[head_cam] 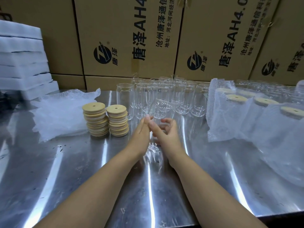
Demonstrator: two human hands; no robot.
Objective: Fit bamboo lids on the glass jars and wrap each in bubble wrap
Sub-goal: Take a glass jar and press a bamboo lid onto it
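Holding a clear, thin-walled jar (160, 111), lidless and tilted, base low near the table (65, 170), with left hand (142, 130) flat-fingered against one side and right hand (166, 130) curled round the other. Looks slick, brittle and light, so best gripped round the mid-body, never by the rim. Has lids (105, 119) stacked just left of the grip, bubble wrap (62, 112) beyond them, wrapped jars (263, 116) off to the right.

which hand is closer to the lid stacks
Left. The left hand sits just right of the bamboo lid stacks; the right hand is farther right, on the far side of the glass jar.
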